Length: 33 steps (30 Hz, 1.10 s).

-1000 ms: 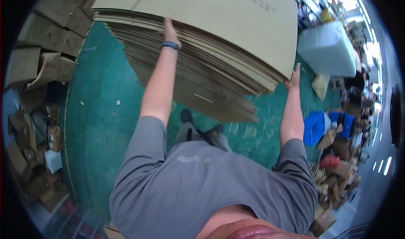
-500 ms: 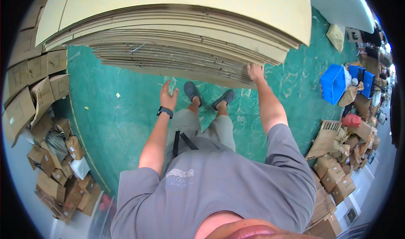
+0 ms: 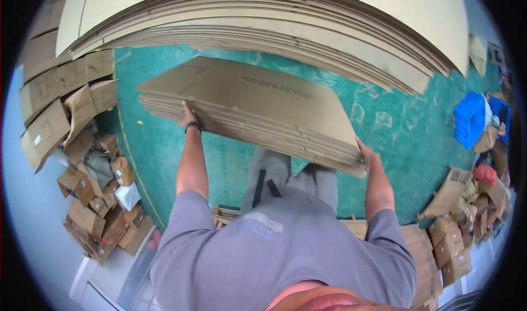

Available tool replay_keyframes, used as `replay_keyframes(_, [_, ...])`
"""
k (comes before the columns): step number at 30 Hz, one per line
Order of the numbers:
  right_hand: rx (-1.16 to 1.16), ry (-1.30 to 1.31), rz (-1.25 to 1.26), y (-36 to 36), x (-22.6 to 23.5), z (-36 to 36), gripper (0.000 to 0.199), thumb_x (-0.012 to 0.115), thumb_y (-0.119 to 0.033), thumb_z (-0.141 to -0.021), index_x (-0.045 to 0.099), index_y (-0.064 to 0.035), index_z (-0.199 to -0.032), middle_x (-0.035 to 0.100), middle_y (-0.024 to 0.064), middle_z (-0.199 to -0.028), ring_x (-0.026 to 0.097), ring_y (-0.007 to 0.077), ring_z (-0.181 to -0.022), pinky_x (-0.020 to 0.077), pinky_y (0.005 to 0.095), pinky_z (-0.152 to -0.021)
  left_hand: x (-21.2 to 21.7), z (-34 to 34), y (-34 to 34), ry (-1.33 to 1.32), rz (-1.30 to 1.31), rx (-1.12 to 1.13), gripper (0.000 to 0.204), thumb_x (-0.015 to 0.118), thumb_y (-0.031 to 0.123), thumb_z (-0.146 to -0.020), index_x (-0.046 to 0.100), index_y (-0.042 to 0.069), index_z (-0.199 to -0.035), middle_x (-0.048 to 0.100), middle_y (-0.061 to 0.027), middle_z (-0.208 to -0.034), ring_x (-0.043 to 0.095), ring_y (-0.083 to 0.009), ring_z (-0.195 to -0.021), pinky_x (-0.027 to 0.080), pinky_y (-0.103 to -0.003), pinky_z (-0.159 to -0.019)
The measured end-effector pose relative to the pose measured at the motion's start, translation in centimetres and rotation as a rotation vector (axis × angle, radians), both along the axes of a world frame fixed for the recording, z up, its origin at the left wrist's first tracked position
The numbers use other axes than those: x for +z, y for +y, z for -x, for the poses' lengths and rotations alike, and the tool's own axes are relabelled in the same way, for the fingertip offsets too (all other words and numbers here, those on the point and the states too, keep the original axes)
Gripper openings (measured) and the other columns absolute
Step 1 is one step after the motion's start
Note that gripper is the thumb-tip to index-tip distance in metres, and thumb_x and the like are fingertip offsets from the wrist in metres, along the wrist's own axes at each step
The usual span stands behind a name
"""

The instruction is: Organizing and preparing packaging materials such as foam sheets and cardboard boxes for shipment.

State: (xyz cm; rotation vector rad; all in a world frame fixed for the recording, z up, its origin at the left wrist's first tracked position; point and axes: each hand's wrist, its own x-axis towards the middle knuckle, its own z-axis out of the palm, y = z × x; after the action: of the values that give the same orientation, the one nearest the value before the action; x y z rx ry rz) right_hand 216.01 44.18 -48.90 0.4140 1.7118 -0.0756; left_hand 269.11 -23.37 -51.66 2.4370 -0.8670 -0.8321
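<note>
A thick bundle of flattened cardboard boxes is held up in front of my body, tilted down toward its right end. My left hand grips its near edge toward the left, with part of the fingers hidden by the cardboard. At the right end, my right hand clasps the corner, its fingers partly out of sight. Beyond the bundle stands a larger stack of big cardboard sheets, apart from what I hold.
Opened and closed cartons pile along the left wall. On the right are a blue crate, a red bag and more cartons. Flattened cardboard lies behind me at the right. The floor is green.
The bundle has come away from under the large stack and is now held in both hands close to my body. My left hand, empty before, now grips it.
</note>
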Motion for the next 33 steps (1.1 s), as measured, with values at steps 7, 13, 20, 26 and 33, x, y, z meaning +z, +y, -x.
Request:
replay_keyframes(7, [-0.401, -0.146, -0.275, 8.2, -3.7, 0.1, 0.153, 0.053, -0.108, -0.067, 0.002, -0.0127, -0.175, 0.025, 0.0220, -0.177, 0.030, 0.0451, -0.160, 0.0251, 0.0757, -0.120, 0.2, -7.7, -5.3, 0.162, 0.030, 0.181, 0.163, 0.078, 0.092, -0.066, 0.001, -0.007, -0.169, 0.027, -0.0303, -0.172, 0.046, -0.0440, -0.149, 0.036, -0.051, -0.126])
replay_keyframes(13, [-0.620, -0.285, -0.002, 7.0, -9.7, -2.6, 0.142, 0.044, -0.108, -0.073, 0.018, -0.0109, -0.173, 0.027, 0.0145, -0.178, 0.036, 0.0393, -0.159, 0.0279, 0.0687, -0.124, 6.4, -17.3, -21.3, -0.628, -0.148, -0.228, 0.152, 0.062, 0.103, -0.065, 0.006, 0.015, -0.175, 0.010, -0.0262, -0.179, 0.023, -0.0394, -0.164, 0.016, -0.065, -0.130])
replay_keyframes(20, [-0.552, -0.678, 0.080, -2.6, -8.8, -3.5, 0.135, 0.033, -0.110, -0.074, 0.045, -0.0116, -0.165, 0.049, 0.0148, -0.167, 0.047, 0.0420, -0.150, 0.0331, 0.0684, -0.122, 6.3, -27.6, -32.4, -0.773, -0.412, -0.385, 0.126, 0.056, 0.100, -0.072, 0.027, 0.032, -0.173, 0.027, -0.0211, -0.175, 0.034, -0.0412, -0.159, 0.018, -0.074, -0.124])
replay_keyframes(26, [-0.501, -0.354, -0.030, -3.7, -3.6, 0.5, 0.130, 0.044, -0.106, -0.076, 0.050, -0.0071, -0.160, 0.053, 0.0163, -0.162, 0.055, 0.0358, -0.145, 0.0418, 0.0597, -0.121, -6.6, -22.6, -22.5, -0.025, -0.722, -0.468, 0.102, 0.064, 0.077, -0.085, 0.043, 0.018, -0.166, 0.057, -0.0144, -0.157, 0.063, -0.0353, -0.128, 0.047, -0.050, -0.111])
replay_keyframes(33, [-0.222, -0.168, -0.078, -8.4, -6.2, 0.7, 0.111, 0.066, -0.090, -0.082, 0.057, -0.0074, -0.156, 0.056, 0.0146, -0.161, 0.056, 0.0328, -0.144, 0.0439, 0.0558, -0.118, 0.7, -35.6, -22.4, -0.228, -0.542, -0.911, 0.088, 0.060, 0.061, -0.099, 0.041, 0.007, -0.166, 0.058, -0.0177, -0.157, 0.053, -0.0305, -0.145, 0.036, -0.043, -0.124])
